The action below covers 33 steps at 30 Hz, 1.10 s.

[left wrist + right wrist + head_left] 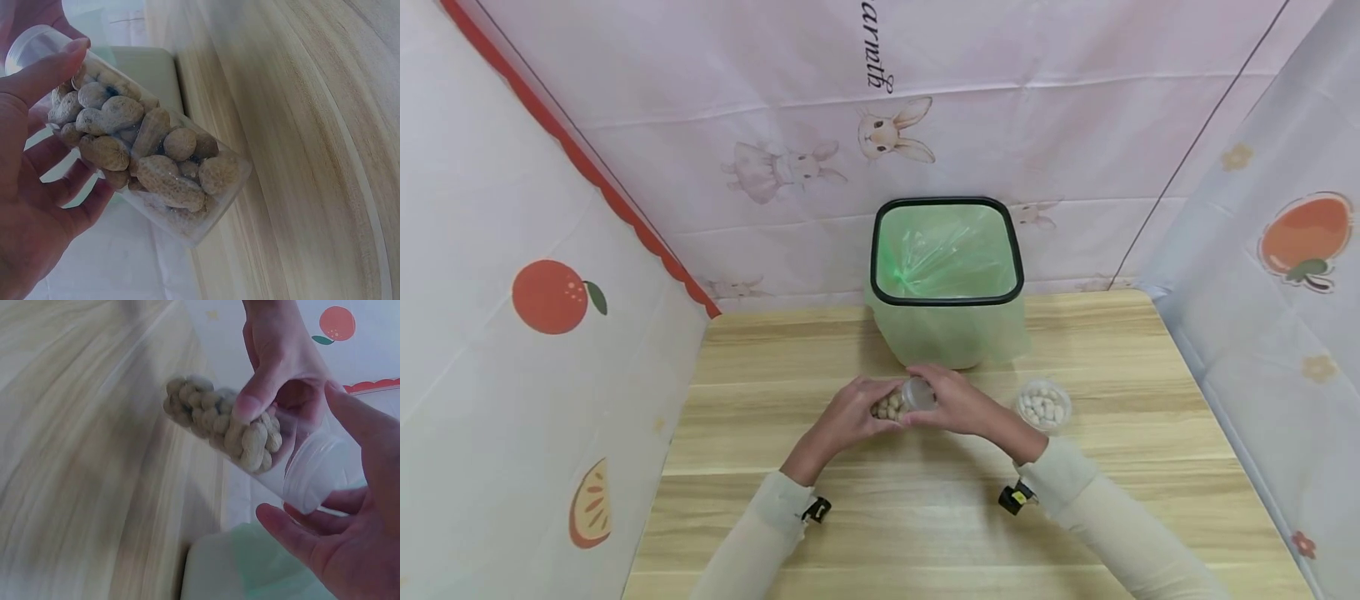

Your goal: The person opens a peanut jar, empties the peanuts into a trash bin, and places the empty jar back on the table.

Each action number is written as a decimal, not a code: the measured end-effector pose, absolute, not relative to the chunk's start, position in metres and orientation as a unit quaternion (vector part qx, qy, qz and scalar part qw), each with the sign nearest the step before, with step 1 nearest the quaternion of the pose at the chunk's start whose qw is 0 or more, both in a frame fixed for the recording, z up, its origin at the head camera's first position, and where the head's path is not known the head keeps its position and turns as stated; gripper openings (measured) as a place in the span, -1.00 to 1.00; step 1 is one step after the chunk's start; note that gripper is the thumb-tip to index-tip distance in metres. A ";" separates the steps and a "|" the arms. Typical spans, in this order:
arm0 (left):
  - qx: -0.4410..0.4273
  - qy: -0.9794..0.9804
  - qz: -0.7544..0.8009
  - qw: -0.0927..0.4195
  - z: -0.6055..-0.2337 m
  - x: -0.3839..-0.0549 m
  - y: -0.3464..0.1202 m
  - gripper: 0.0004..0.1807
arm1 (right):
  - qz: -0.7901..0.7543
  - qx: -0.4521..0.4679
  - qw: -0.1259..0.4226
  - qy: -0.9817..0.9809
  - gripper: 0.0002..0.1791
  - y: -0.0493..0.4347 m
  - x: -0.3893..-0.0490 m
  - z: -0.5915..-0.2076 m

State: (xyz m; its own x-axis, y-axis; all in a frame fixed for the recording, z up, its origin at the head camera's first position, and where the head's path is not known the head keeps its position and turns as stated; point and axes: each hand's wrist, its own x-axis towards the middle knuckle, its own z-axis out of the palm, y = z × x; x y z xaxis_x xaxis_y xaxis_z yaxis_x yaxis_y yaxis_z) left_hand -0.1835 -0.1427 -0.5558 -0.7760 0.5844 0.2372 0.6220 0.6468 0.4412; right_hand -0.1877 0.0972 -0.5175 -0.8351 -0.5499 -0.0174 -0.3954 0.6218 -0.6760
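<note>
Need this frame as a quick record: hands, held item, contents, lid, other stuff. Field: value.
left hand: grips the jar
right hand: at the lid end, fingers around the lid
jar: clear, tilted over, between the two hands
contents: unshelled peanuts
lid: translucent, on the jar
bin: black rim, at the table's far edge, beyond the hands
liner: green, inside the bin and over its rim
side container: round, clear, holds white pieces, right of the hands
surface: wood-grain table

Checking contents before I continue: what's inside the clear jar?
Peanuts in their shells, with a gap beside the lid. The left hand covers some; the middle of the pile is hidden.
</note>
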 end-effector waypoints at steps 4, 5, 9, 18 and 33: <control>-0.328 -0.907 -0.259 0.046 -0.558 -0.184 -0.141 -0.25 | -0.360 -0.232 0.099 0.898 -0.09 0.092 -0.188 -0.521; -0.326 -0.908 -0.259 0.049 -0.558 -0.184 -0.141 -0.25 | -0.362 -0.227 0.091 0.900 -0.12 0.091 -0.187 -0.521; -0.319 -0.911 -0.254 0.053 -0.558 -0.184 -0.141 -0.23 | -0.373 -0.211 0.069 0.901 -0.29 0.088 -0.187 -0.521; -0.324 -0.910 -0.253 0.054 -0.559 -0.183 -0.140 -0.20 | -0.367 -0.224 0.062 0.901 -0.43 0.088 -0.186 -0.519; -0.319 -0.910 -0.263 0.008 -0.551 -0.184 -0.148 -0.19 | -0.285 -0.331 0.024 0.899 -0.41 0.102 -0.184 -0.508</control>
State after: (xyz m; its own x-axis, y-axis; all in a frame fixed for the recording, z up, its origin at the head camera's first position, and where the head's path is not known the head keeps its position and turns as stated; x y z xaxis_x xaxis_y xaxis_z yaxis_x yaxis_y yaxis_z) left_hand -0.1839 -0.1479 -0.5515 -0.7960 0.5770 0.1828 0.5857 0.6581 0.4731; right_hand -0.1839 0.1015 -0.5079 -0.7796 -0.6093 0.1447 -0.5814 0.6183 -0.5289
